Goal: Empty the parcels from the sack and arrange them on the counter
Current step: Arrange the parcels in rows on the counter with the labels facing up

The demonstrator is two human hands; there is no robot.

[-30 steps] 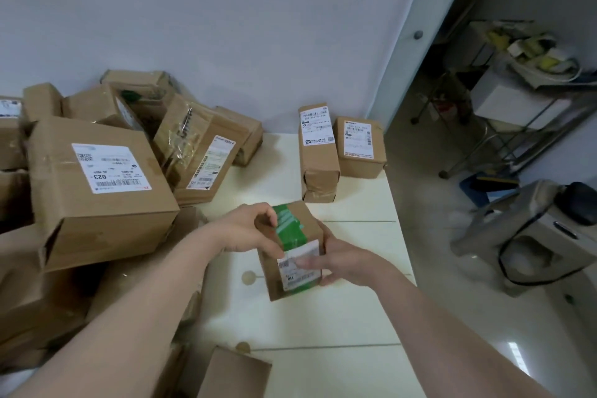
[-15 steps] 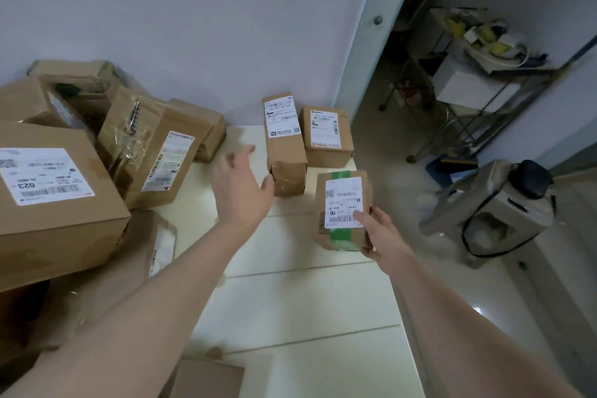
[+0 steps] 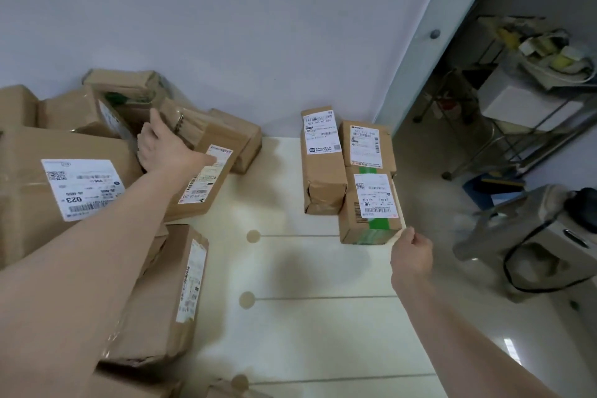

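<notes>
The left hand reaches a tilted parcel, fingers hidden, while the right hand hangs loosely curled, empty, beside the green-taped parcel

My left hand curls its fingers over the left edge of a tilted parcel in the heap on the left of the bench. Three parcels sit together at the far right: a long parcel, a short parcel and, nearest, a green-taped parcel. My right hand, fingers curled under, is just beside its near corner.
</notes>
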